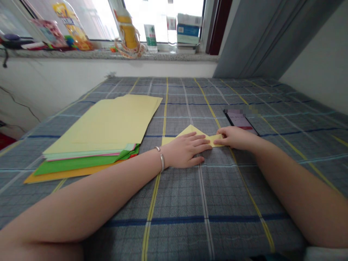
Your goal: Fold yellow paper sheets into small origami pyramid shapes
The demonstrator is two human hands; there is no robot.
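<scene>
A folded sheet of yellow paper [191, 129] lies on the plaid cloth, with a peaked point at its far side and a narrow strip reaching out to left and right. My left hand [186, 149] rests flat across its middle, fingers spread and pointing right, covering much of the folds. At the strip's right end my right hand [231, 137] pinches the paper between thumb and fingers. Two silver bands circle my left wrist.
To the left lies a stack of coloured paper [108, 119], yellow on top, green and orange below. A phone [240, 121] lies just beyond my right hand. Bottles, boxes and packets line the windowsill [163, 57], and a grey curtain [252, 36] hangs at the right.
</scene>
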